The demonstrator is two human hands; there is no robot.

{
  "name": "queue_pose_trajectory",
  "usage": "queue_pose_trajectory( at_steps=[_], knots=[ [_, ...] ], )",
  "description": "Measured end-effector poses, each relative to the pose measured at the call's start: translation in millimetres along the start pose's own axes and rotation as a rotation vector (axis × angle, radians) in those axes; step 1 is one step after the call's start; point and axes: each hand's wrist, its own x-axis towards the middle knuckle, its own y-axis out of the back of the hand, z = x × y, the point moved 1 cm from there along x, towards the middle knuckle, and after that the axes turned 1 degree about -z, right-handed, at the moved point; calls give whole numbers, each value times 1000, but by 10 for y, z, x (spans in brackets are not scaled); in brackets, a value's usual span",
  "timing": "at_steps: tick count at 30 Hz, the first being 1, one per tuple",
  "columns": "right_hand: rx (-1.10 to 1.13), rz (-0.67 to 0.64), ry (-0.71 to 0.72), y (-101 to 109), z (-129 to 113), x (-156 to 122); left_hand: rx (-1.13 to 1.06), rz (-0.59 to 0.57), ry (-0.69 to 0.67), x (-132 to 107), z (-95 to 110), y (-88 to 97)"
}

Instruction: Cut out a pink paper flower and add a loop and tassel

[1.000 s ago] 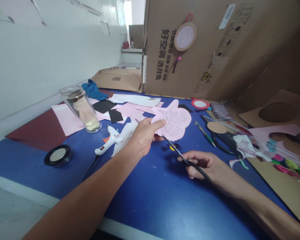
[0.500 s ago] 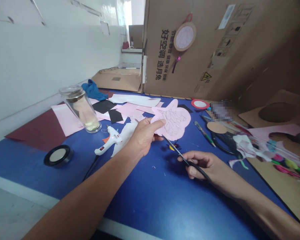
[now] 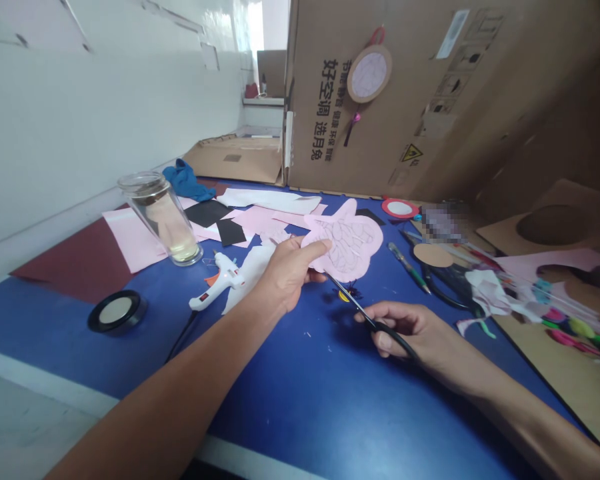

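Observation:
Between the thumb and fingers of my left hand (image 3: 293, 270) is a pink paper cutout (image 3: 353, 243) with a scalloped outline and a drawn line pattern. My right hand (image 3: 400, 327) is closed round the black handles of a pair of scissors (image 3: 357, 308). Their blades point up and left, and the tips reach the cutout's lower edge by my left fingers. Whether the blades are on the paper or just under it, I cannot tell. A small yellow and dark piece (image 3: 345, 295) lies on the table behind the blades.
Left of my arm are a white glue gun (image 3: 217, 283), a tilted-looking glass bottle (image 3: 167, 220) and a black round lid (image 3: 117, 311). Paper scraps (image 3: 260, 217) lie behind. On the right are a green pen (image 3: 410, 268) and mixed craft pieces (image 3: 490, 293). A large cardboard box (image 3: 340, 147) stands at the back.
The pink cutout has turned very slightly, its right edge a little further right. Both hands and the scissors are almost where they were.

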Motion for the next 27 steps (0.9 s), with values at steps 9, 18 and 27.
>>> queue_pose_trajectory(
  at_steps=[9, 18, 27],
  knots=[
    [3, 1, -20, -2, -17, -3, 6, -7, -5, -2, 5, 3],
    [6, -6, -32, -3, -28, -11, 13, -16, 1, -9, 5, 1],
    [-19, -14, -35, -1, -19, -20, 5, -15, -3, -12, 1, 4]
  ],
)
